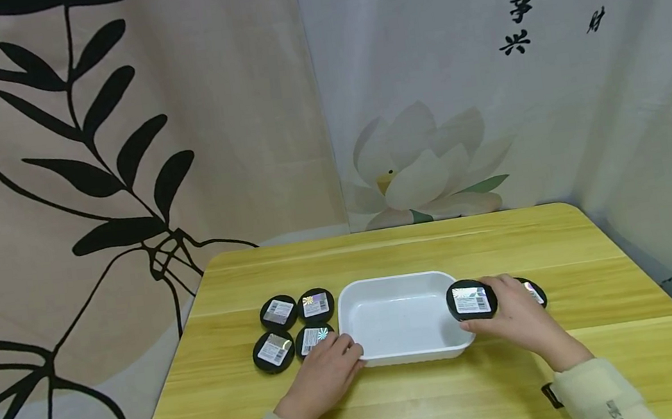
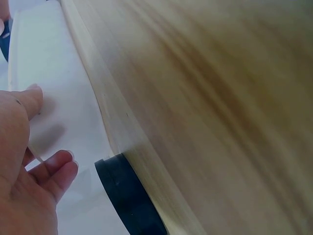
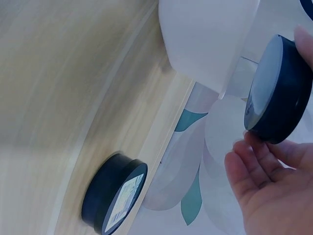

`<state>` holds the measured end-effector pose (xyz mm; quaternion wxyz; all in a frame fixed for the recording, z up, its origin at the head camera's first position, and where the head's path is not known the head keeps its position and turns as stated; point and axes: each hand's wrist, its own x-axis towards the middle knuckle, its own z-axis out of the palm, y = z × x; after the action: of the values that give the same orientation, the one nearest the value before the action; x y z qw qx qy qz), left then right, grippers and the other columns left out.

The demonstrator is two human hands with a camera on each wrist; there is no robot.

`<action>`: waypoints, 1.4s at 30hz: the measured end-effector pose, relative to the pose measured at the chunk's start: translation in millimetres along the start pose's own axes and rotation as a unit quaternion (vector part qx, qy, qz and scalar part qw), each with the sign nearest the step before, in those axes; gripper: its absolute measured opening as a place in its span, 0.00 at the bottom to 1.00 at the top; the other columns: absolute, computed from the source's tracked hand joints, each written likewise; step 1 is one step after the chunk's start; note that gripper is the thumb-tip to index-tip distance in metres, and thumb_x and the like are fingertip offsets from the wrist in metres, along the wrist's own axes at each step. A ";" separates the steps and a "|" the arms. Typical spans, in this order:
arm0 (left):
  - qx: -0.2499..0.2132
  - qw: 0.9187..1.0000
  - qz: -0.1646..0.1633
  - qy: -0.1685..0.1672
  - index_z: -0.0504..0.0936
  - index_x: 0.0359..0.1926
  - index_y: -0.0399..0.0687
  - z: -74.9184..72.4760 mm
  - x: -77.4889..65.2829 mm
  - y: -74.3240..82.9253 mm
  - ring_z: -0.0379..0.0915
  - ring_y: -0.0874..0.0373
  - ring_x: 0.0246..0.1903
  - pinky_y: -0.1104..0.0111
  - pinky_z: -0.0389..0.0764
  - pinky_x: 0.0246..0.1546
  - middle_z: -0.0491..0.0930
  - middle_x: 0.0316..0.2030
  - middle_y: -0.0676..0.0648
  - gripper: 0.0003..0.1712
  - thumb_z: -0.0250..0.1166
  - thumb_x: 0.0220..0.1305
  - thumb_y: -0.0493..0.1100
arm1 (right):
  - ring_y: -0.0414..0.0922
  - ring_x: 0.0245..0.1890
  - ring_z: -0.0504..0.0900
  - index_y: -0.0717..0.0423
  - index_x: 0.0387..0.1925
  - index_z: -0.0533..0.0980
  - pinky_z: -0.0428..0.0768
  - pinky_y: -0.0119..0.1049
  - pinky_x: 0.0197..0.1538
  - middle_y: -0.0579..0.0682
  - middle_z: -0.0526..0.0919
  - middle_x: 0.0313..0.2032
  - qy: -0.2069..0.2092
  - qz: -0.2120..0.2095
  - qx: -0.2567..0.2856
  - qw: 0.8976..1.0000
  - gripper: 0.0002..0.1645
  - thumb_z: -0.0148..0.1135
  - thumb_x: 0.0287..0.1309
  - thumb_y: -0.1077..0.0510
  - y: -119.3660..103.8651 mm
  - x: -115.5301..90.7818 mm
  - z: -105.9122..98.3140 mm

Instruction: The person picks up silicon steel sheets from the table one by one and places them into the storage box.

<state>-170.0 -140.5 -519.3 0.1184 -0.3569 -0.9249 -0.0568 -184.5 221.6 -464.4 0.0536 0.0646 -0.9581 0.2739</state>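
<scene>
A white plastic tray (image 1: 409,354) lies on the wooden table. My left hand (image 1: 331,371) holds its front left corner, thumb and fingers at the rim in the left wrist view. My right hand (image 1: 520,316) grips a round black container (image 1: 471,299) by its edge, raised beside the tray's right rim. Its white barcode label faces up, and the right wrist view shows a pale grey underside (image 3: 266,83). Another black container (image 3: 117,196) stands on the table to the right, partly hidden behind my right hand in the head view.
Several more labelled black containers (image 1: 274,351) stand grouped left of the tray, one partly covered by my left hand. The table (image 1: 392,255) reaches back to a printed curtain (image 1: 248,108) with leaves, a lotus and black characters.
</scene>
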 end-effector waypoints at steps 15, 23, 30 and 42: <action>0.006 1.000 0.002 0.005 0.73 0.39 0.60 2.8 0.2 -0.9 0.60 0.61 0.36 0.67 0.69 0.39 0.67 0.36 0.58 0.09 0.50 0.67 0.55 | 0.53 0.48 0.68 0.62 0.57 0.65 0.70 0.54 0.45 0.58 0.69 0.50 -0.009 -0.002 0.005 1.000 0.61 0.69 0.26 0.27 -11.9 6.5 4.3; 0.012 1.000 0.010 0.023 0.74 0.38 0.59 3.4 -2.1 -1.5 0.61 0.60 0.36 0.67 0.69 0.38 0.68 0.36 0.58 0.08 0.52 0.66 0.54 | 0.54 0.50 0.68 0.62 0.58 0.65 0.69 0.54 0.48 0.58 0.69 0.51 -0.014 -0.010 0.015 1.000 0.60 0.70 0.27 0.28 -17.4 7.9 8.4; 0.013 1.000 0.010 0.023 0.74 0.38 0.59 2.7 -2.2 -0.9 0.61 0.60 0.35 0.67 0.69 0.37 0.68 0.35 0.57 0.08 0.53 0.65 0.54 | 0.55 0.52 0.67 0.60 0.58 0.65 0.69 0.55 0.49 0.57 0.67 0.53 -0.016 -0.010 0.019 1.000 0.61 0.69 0.26 0.26 -25.0 9.1 13.5; 0.016 1.000 0.004 0.018 0.73 0.38 0.59 3.8 -1.3 -1.1 0.61 0.60 0.35 0.67 0.69 0.37 0.67 0.35 0.57 0.08 0.53 0.65 0.54 | 0.54 0.51 0.69 0.60 0.58 0.65 0.70 0.54 0.48 0.56 0.69 0.52 -0.023 -0.013 0.023 0.999 0.64 0.67 0.23 0.23 -30.0 13.1 19.3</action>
<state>-170.4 -141.4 -523.3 0.1408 -0.3571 -0.9222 -0.0474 -194.1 184.8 -463.3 0.0337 0.0842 -0.9516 0.2936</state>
